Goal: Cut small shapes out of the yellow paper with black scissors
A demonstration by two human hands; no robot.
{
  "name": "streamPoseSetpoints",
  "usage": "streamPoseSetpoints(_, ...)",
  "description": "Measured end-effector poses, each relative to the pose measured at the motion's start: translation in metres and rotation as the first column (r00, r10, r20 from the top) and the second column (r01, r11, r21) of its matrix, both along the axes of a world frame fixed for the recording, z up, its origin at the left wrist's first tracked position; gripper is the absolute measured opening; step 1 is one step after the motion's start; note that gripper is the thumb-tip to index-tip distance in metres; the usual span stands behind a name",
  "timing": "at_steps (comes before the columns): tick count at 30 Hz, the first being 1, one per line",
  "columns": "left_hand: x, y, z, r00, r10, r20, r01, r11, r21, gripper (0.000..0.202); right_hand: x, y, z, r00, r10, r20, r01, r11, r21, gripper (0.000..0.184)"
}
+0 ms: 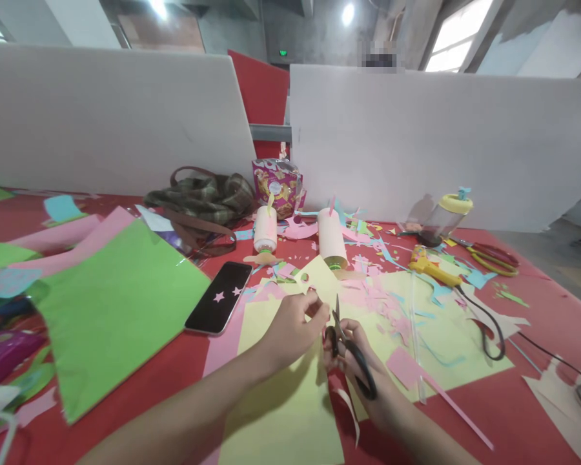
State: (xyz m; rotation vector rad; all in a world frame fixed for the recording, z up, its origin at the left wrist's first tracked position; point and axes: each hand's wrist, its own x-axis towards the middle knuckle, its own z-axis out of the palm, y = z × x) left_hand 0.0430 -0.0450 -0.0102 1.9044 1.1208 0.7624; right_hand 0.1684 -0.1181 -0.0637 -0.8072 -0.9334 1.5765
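My right hand point(363, 368) is closed round a pair of black-handled scissors point(366, 376), blades pointing up and away from me. Just left of the blades, my left hand point(295, 323) is pinched shut; whatever lies between its fingertips is too small to make out. Both hands are over pale yellow paper sheets point(281, 413). Left of them lies a black phone point(221, 294) with two pink paper stars point(219, 297) on its screen. Beyond my hands, two pale paper cylinders point(332, 236) with strips sticking up from their tops stand side by side.
A large green sheet point(126, 303) covers the left side. At right lie a yellow glue gun point(433, 266) with its black cord, red-and-yellow-handled scissors point(494, 257) and a yellow-lidded jar point(448, 219). Paper scraps point(372, 300) are scattered about. A plaid bag point(208, 194) and purple snack packet point(277, 184) sit behind.
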Motion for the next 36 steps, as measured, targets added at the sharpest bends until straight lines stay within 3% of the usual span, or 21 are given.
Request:
streamPoseSetpoints(13, 0.005, -0.005, -0.003, 0.998, 0.021, 0.052, -0.018, 0.997, -0.073, 0.026, 0.002, 0.001, 0.002, 0.998, -0.008, 0.054, 0.009, 1.0, -0.022, 0.018)
streamPoseSetpoints(23, 0.006, -0.009, -0.014, 0.991, 0.084, 0.1, -0.071, 0.989, -0.129, 0.029, 0.001, 0.001, 0.004, 0.998, -0.008, 0.058, 0.01, 0.999, -0.032, 0.015)
streamPoseSetpoints(36, 0.003, -0.009, -0.004, 0.997, 0.046, 0.062, -0.043, 0.998, -0.048, 0.027, 0.002, 0.0, 0.005, 0.999, 0.032, -0.02, -0.033, 0.998, -0.05, 0.021)
